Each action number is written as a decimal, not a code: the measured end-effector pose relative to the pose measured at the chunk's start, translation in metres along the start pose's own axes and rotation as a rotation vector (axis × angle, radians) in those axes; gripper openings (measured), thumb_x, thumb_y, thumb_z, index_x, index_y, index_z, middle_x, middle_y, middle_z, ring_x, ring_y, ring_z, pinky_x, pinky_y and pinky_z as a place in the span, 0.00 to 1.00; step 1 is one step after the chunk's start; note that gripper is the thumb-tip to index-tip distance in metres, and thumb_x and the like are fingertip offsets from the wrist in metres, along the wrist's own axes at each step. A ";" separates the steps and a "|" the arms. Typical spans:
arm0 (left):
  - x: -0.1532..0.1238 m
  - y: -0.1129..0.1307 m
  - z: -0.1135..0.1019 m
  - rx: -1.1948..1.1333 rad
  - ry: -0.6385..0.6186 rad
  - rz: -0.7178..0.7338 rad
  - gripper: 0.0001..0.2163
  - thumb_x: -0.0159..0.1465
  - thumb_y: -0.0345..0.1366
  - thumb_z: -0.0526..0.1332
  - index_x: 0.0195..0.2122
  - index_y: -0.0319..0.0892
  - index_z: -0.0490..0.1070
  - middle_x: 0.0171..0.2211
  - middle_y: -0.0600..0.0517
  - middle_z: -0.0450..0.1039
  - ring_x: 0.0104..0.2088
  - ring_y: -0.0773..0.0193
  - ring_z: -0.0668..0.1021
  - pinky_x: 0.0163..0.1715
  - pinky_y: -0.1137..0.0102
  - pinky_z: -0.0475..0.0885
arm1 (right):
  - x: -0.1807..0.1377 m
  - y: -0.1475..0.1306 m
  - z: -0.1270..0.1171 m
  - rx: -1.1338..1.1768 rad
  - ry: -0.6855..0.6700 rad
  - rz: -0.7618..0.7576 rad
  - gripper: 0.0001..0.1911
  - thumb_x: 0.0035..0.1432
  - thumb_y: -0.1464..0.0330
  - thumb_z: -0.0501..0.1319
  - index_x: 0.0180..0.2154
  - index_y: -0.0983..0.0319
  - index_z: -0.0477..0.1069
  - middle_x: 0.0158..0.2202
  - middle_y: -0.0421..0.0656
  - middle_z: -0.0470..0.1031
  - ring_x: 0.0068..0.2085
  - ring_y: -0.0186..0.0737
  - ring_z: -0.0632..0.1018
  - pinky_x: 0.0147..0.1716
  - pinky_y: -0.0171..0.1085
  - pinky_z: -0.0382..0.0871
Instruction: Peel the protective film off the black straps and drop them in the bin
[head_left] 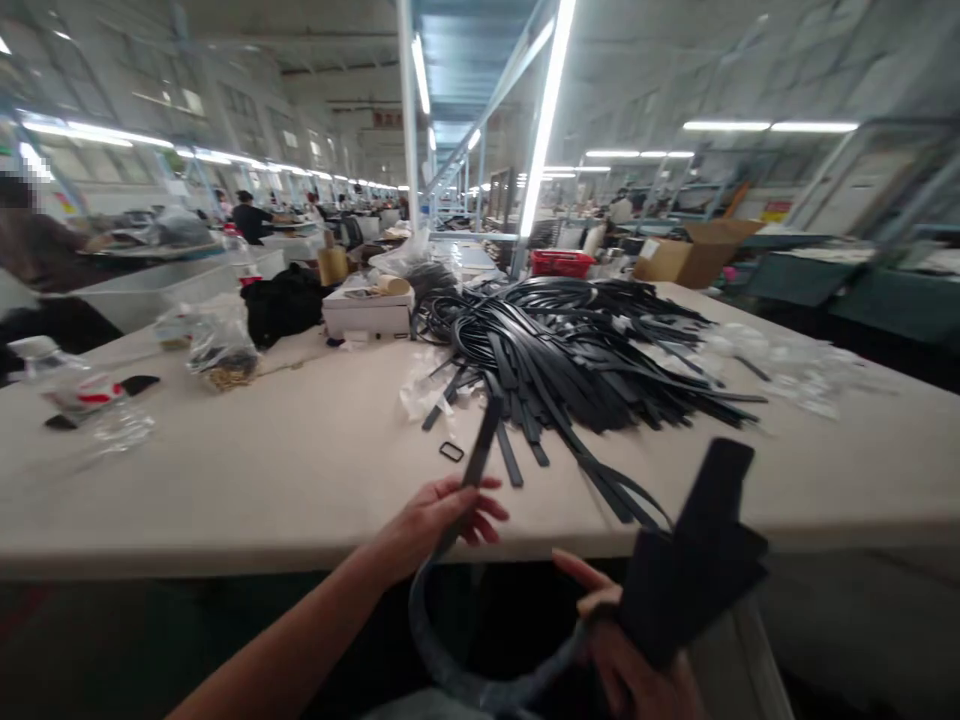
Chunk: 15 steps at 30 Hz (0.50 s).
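In my left hand (pixel 450 512) a black strap (pixel 484 440) is pinched near one end, its tip pointing up and away. The strap's length loops down below the table edge and runs across to my right hand (pixel 626 635). That hand is closed around a bundle of wide, flat black strap pieces (pixel 686 555), slightly blurred, which hide part of the fingers. Just beyond my left hand a small black rectangular ring (pixel 451 452) lies flat on the table. Behind both hands spreads a large heap of black straps (pixel 555 350).
The pale table (pixel 300 480) also bears a plastic bottle (pixel 67 375), a clear bag (pixel 221 345), a white box (pixel 367 308) and crumpled clear plastic (pixel 802 365). Farther back are a red basket (pixel 561 263) and a cardboard box (pixel 686 255). Other people sit at distant tables.
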<state>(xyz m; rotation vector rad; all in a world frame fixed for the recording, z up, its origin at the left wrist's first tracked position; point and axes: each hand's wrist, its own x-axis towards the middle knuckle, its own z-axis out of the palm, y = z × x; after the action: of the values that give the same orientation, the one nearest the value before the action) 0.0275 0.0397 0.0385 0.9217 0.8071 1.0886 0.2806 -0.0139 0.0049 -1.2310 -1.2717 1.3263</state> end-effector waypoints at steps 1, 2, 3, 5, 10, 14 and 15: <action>-0.007 -0.013 0.013 0.086 -0.119 -0.062 0.19 0.66 0.45 0.60 0.52 0.38 0.73 0.42 0.41 0.79 0.34 0.61 0.80 0.34 0.71 0.71 | 0.007 -0.001 -0.001 0.035 0.011 -0.007 0.17 0.56 0.52 0.64 0.36 0.59 0.76 0.32 0.44 0.80 0.14 0.23 0.61 0.14 0.31 0.51; -0.012 -0.024 0.023 0.150 -0.211 -0.118 0.20 0.66 0.46 0.59 0.52 0.38 0.73 0.42 0.42 0.79 0.35 0.61 0.80 0.36 0.70 0.71 | 0.013 -0.003 -0.002 0.049 0.011 -0.007 0.19 0.56 0.53 0.64 0.40 0.60 0.76 0.25 0.40 0.76 0.15 0.24 0.60 0.16 0.30 0.52; -0.017 -0.032 0.030 0.197 -0.285 -0.163 0.20 0.67 0.47 0.58 0.53 0.39 0.73 0.43 0.42 0.79 0.36 0.61 0.80 0.37 0.70 0.70 | 0.017 -0.005 -0.003 0.058 0.002 -0.006 0.21 0.56 0.53 0.64 0.43 0.61 0.76 0.21 0.37 0.72 0.15 0.25 0.61 0.17 0.30 0.53; -0.021 -0.041 0.041 0.259 -0.397 -0.222 0.20 0.67 0.48 0.56 0.52 0.40 0.73 0.42 0.43 0.78 0.38 0.61 0.79 0.39 0.69 0.70 | 0.022 -0.008 -0.007 0.046 -0.023 -0.001 0.24 0.56 0.53 0.64 0.48 0.62 0.75 0.18 0.34 0.67 0.16 0.25 0.60 0.17 0.30 0.52; -0.017 -0.040 0.057 0.394 -0.497 -0.172 0.22 0.67 0.51 0.55 0.53 0.43 0.73 0.44 0.47 0.77 0.45 0.56 0.75 0.48 0.67 0.67 | 0.013 -0.012 -0.012 0.031 0.038 -0.007 0.21 0.56 0.53 0.64 0.42 0.63 0.80 0.18 0.34 0.66 0.16 0.25 0.60 0.16 0.30 0.51; -0.011 -0.057 0.075 0.355 -0.441 -0.043 0.29 0.60 0.55 0.62 0.56 0.41 0.69 0.46 0.46 0.75 0.45 0.53 0.75 0.48 0.66 0.68 | 0.001 -0.013 -0.011 0.021 0.107 0.016 0.20 0.56 0.54 0.64 0.42 0.62 0.81 0.16 0.33 0.63 0.16 0.26 0.61 0.17 0.30 0.53; -0.010 -0.064 0.078 0.361 -0.430 -0.039 0.26 0.60 0.55 0.62 0.52 0.40 0.71 0.42 0.46 0.76 0.41 0.55 0.75 0.44 0.67 0.69 | -0.001 -0.013 -0.011 0.010 0.117 0.030 0.21 0.56 0.54 0.64 0.42 0.62 0.81 0.16 0.33 0.63 0.16 0.26 0.61 0.16 0.30 0.54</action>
<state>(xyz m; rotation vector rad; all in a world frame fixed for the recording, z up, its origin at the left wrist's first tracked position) 0.1179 0.0010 0.0123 1.3816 0.6665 0.6807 0.2912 -0.0132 0.0180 -1.3057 -1.1669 1.2612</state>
